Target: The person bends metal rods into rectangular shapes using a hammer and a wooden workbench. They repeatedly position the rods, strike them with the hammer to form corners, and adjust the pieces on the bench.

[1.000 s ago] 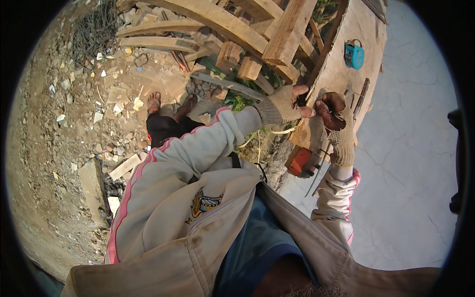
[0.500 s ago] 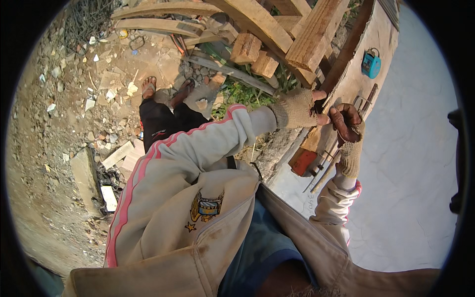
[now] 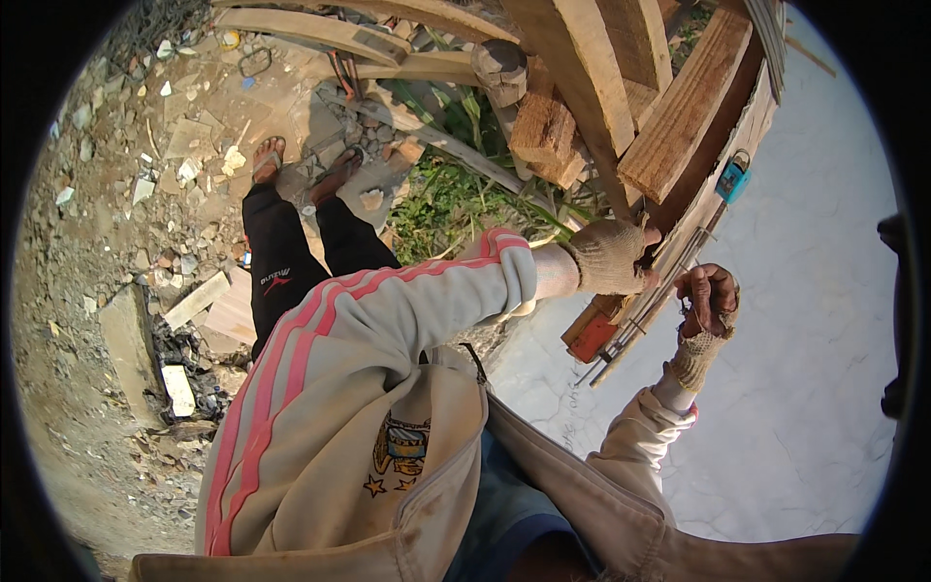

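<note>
The board (image 3: 694,224) apparently touches the left fingers (image 3: 653,236).

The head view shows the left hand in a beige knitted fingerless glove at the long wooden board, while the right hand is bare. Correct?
Not quite: the right hand wears a beige knitted fingerless glove too, as the head view shows. The left hand is gloved at the long wooden board, as stated.

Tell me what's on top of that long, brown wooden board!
A boxy teal tape measure and long, thin rods. The tan-gloved left hand hides part of the board.
</note>
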### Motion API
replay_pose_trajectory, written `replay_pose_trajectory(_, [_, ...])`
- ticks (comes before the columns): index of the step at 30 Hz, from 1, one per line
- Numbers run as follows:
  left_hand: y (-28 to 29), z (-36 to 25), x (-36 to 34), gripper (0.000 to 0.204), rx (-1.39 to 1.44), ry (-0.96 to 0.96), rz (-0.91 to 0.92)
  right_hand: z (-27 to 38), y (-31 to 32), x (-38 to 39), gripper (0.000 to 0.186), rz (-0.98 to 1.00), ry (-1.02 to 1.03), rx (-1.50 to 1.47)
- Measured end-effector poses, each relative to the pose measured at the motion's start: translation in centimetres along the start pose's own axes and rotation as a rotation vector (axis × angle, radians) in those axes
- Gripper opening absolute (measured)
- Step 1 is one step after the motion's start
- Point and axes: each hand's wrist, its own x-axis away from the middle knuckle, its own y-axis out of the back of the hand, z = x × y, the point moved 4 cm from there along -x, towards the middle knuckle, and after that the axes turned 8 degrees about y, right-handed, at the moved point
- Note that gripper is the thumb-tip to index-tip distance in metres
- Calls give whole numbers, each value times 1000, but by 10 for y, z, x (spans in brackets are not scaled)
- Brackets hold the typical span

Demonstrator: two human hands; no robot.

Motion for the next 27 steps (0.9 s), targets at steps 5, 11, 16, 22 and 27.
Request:
replay_pose_trajectory(5, [43,17,72,55,229,-72,-84,49,-76,57,24,169,-141,-70])
replay_pose_trajectory(11, [111,82,184,29,-14,-160,-269,35,-214,100,29,560,-401,-221])
replay_pose_trajectory(16, [135,127,222,24,-237,-74,-362,9,-290,97,35,746,-425,-259])
replay_pose_trajectory(22, [144,208,231,21,-241,-7,-515,-33,-363,83,37,779,-391,-249])
replay_pose_trajectory(27, [161,306,246,12,-249,205,-681,-95,-422,108,31,644,-779,-589])
